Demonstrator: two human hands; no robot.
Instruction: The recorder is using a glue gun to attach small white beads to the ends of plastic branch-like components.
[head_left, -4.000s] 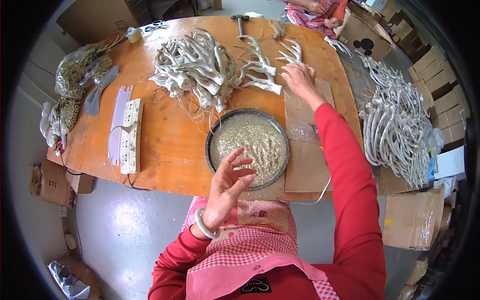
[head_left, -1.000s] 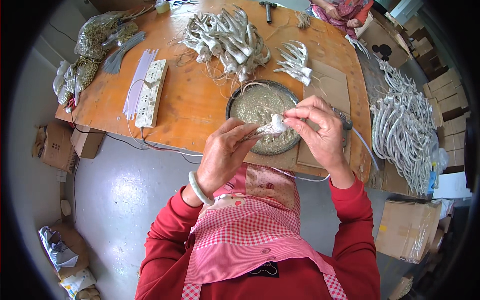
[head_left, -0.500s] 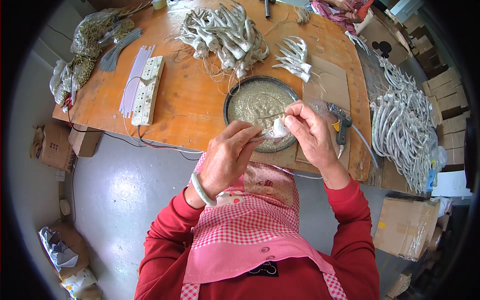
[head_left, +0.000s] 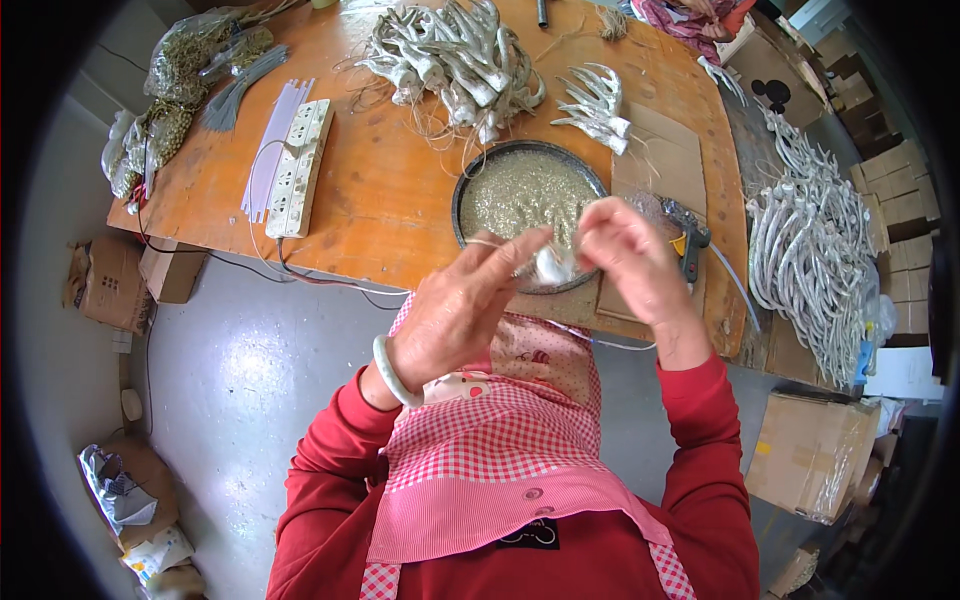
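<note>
- Grey concrete floor [head_left: 230, 370] spreads under an orange wooden bench [head_left: 390, 190], with cardboard boxes [head_left: 810, 460] stacked at the right.
- On the bench top lie a big heap of silvery branch-shaped pieces [head_left: 455, 55] at the far side, a long row of the same pieces [head_left: 810, 250] along the right edge, and a smaller bunch [head_left: 595, 105] on a cardboard sheet [head_left: 665, 150].
- Near the left end rest two white power strips [head_left: 298, 165] and bags of dried plant stuff [head_left: 165, 100].
- Just in front of the person sits a round dark pan of glittery grains [head_left: 515, 195], with a glue gun [head_left: 690, 240] just beside it at the right.
- Both hands meet above the pan's near rim: the left hand [head_left: 455, 305], a pale bangle at its wrist, pinches a small white piece [head_left: 552, 265] from below, and the right hand [head_left: 630, 255] closes its fingertips on the same piece from the other side.
- To do this well, I judge the piece should stay over the pan so loose grains drop back in, held by light fingertip pressure and turned slowly, fingers clear of any wet glue.
</note>
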